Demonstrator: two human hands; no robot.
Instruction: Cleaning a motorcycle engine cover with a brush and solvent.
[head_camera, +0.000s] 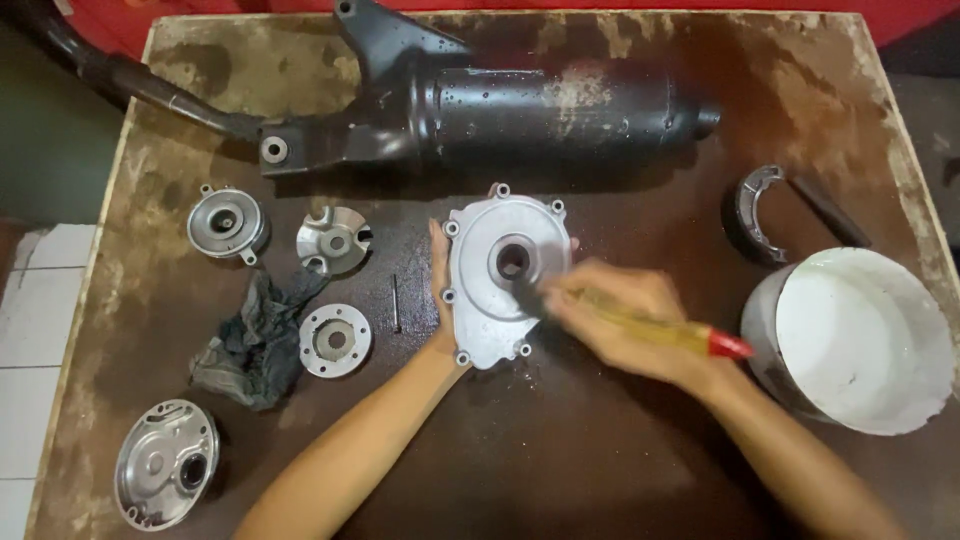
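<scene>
A silver metal engine cover (490, 300) with a round centre hole lies flat in the middle of the brown table (560, 460). My left hand (440, 290) grips its left edge, fingers tucked along the rim. My right hand (615, 320), blurred by motion, holds a brush with a yellow handle and red end (700, 338). The dark bristles (525, 295) touch the cover just below the centre hole.
A black exhaust muffler (520, 110) lies across the back. Round silver parts (226, 224) (333, 240) (335, 340) (165, 475), a dark rag (250, 345) and a thin pin (396, 302) sit left. A white bucket (860, 340) and brake shoe (755, 212) stand right.
</scene>
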